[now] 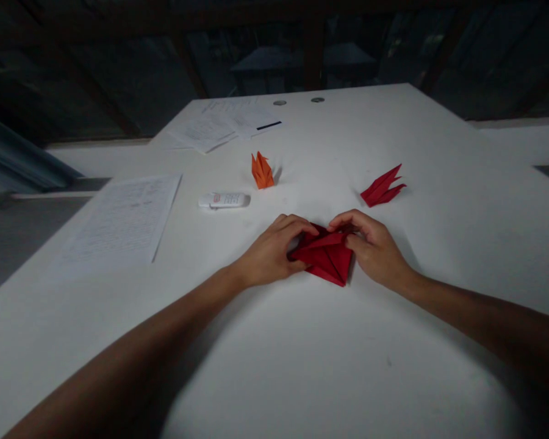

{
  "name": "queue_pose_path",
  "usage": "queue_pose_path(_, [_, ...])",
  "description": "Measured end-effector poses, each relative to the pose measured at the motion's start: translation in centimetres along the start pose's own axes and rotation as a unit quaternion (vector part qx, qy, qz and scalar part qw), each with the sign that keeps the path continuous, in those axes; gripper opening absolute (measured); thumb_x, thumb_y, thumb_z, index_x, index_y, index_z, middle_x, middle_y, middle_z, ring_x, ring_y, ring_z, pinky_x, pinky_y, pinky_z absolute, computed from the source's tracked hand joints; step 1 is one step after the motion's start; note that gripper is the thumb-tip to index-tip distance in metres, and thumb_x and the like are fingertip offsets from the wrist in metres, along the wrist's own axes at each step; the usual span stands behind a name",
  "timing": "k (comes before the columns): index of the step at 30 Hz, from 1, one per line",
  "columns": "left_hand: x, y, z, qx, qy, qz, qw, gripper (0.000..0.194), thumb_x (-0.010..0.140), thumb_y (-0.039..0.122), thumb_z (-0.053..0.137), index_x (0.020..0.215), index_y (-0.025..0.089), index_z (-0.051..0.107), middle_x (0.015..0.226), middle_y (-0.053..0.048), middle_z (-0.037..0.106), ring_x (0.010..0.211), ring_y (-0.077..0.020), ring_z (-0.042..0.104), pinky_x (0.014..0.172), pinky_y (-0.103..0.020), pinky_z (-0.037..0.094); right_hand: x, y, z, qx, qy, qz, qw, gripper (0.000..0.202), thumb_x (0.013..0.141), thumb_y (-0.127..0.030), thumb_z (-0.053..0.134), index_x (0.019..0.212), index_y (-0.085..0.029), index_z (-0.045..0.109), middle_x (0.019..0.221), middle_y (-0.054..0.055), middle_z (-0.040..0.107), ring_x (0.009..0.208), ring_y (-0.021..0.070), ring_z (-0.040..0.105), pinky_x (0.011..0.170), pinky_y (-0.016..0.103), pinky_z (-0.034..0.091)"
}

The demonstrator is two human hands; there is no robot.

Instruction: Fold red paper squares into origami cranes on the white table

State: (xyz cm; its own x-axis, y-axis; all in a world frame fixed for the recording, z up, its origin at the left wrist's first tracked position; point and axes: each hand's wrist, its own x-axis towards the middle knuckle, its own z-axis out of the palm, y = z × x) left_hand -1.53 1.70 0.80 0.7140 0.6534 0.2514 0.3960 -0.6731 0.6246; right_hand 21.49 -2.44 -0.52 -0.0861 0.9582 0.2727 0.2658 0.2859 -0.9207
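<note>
A partly folded sheet of red paper (327,256) rests on the white table, with a raised flap along its upper part and a corner pointing toward me. My left hand (274,250) grips its left edge, thumb below and fingers on top. On the other side, my right hand (375,247) pinches the upper right edge between thumb and fingers. Beyond the hands stands a folded orange paper figure (262,171). A folded red paper figure (383,188) with pointed tips lies past my right hand.
A white remote-like object (224,200) lies left of the orange figure. Printed sheets (123,219) are at the left, more papers (215,125) at the far left. Two round discs sit near the far edge of the table (457,244). Dark window panes stand behind.
</note>
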Motion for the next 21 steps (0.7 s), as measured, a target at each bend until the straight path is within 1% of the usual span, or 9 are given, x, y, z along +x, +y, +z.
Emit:
queue_pose_path(3, [0.0,-0.1,0.0,0.019,-0.029,0.014,0.999,0.041,0.076,0.022,0.076,0.115,0.024,0.063,0.116,-0.006,0.066,0.109,-0.0256,0.057,0.1,-0.041,0.043,0.2,0.2,-0.5,0.04,0.027,0.007,0.999,0.036,0.065,-0.007,0.048,0.088,-0.024,0.069,0.092,0.002,0.072,0.093,0.0241,0.064,0.084,0.038,0.049])
queue_pose_path(5, [-0.1,0.1,-0.2,0.035,-0.051,0.021,0.998,0.036,0.077,0.026,0.077,0.111,0.024,0.065,0.117,-0.006,0.067,0.11,-0.0267,0.057,0.1,-0.041,0.042,0.3,0.2,-0.7,0.056,0.037,0.002,0.998,0.035,0.064,-0.009,0.048,0.087,-0.024,0.07,0.091,0.002,0.072,0.095,0.0256,0.064,0.086,0.04,0.047])
queue_pose_path(7, [-0.1,0.5,-0.6,0.052,-0.076,0.029,0.995,0.034,0.078,0.035,0.078,0.108,0.023,0.067,0.12,-0.007,0.067,0.112,-0.0286,0.056,0.1,-0.042,0.041,0.3,0.1,-0.8,0.057,0.032,-0.006,0.998,0.034,0.066,-0.011,0.048,0.087,-0.024,0.071,0.091,0.003,0.072,0.096,0.0261,0.063,0.089,0.041,0.046])
queue_pose_path(9, [0.0,0.9,-0.8,0.055,-0.091,0.028,0.994,0.039,0.081,0.048,0.075,0.11,0.023,0.067,0.119,-0.008,0.067,0.111,-0.0291,0.055,0.099,-0.043,0.04,0.2,0.1,-0.8,0.04,0.02,-0.012,0.999,0.033,0.069,-0.012,0.048,0.088,-0.025,0.072,0.092,0.003,0.072,0.097,0.0261,0.063,0.09,0.041,0.045])
queue_pose_path(12, [0.0,1.1,-0.8,0.052,-0.083,0.024,0.995,0.045,0.084,0.058,0.07,0.112,0.022,0.065,0.114,-0.009,0.068,0.107,-0.0286,0.056,0.098,-0.043,0.041,0.1,0.0,-0.8,0.012,0.01,-0.016,1.0,0.033,0.071,-0.011,0.048,0.089,-0.025,0.072,0.093,0.002,0.073,0.096,0.0256,0.063,0.089,0.04,0.045])
queue_pose_path(15, [0.0,0.8,-0.5,0.059,-0.07,0.014,0.996,0.045,0.083,0.055,0.072,0.113,0.023,0.064,0.112,-0.008,0.067,0.105,-0.0283,0.057,0.097,-0.043,0.041,0.1,0.0,-0.6,0.006,0.007,-0.017,1.0,0.034,0.07,-0.009,0.048,0.09,-0.024,0.071,0.094,0.002,0.072,0.096,0.0248,0.063,0.089,0.04,0.046])
queue_pose_path(18, [0.0,0.5,-0.4,0.045,-0.061,0.01,0.997,0.038,0.085,0.048,0.071,0.112,0.022,0.064,0.109,-0.008,0.067,0.103,-0.0267,0.057,0.096,-0.042,0.042,0.2,0.0,-0.5,-0.017,0.004,-0.023,1.0,0.034,0.069,-0.006,0.049,0.09,-0.024,0.069,0.094,0.002,0.071,0.095,0.0237,0.063,0.091,0.04,0.047])
queue_pose_path(20, [0.0,0.5,-0.5,0.025,-0.057,0.013,0.998,0.03,0.089,0.046,0.067,0.106,0.021,0.065,0.105,-0.007,0.068,0.101,-0.0252,0.057,0.095,-0.04,0.042,0.3,0.0,-0.5,-0.04,-0.024,-0.032,0.998,0.039,0.067,-0.003,0.048,0.092,-0.024,0.069,0.095,0.002,0.071,0.095,0.0229,0.063,0.092,0.04,0.047])
queue_pose_path(21, [0.0,0.5,-0.6,0.017,-0.057,0.014,0.998,0.028,0.091,0.046,0.065,0.102,0.021,0.065,0.103,-0.006,0.068,0.1,-0.0245,0.058,0.095,-0.039,0.042,0.4,0.0,-0.6,-0.05,-0.053,-0.043,0.996,0.043,0.065,-0.001,0.047,0.095,-0.024,0.068,0.098,0.002,0.071,0.097,0.0228,0.064,0.093,0.041,0.048])
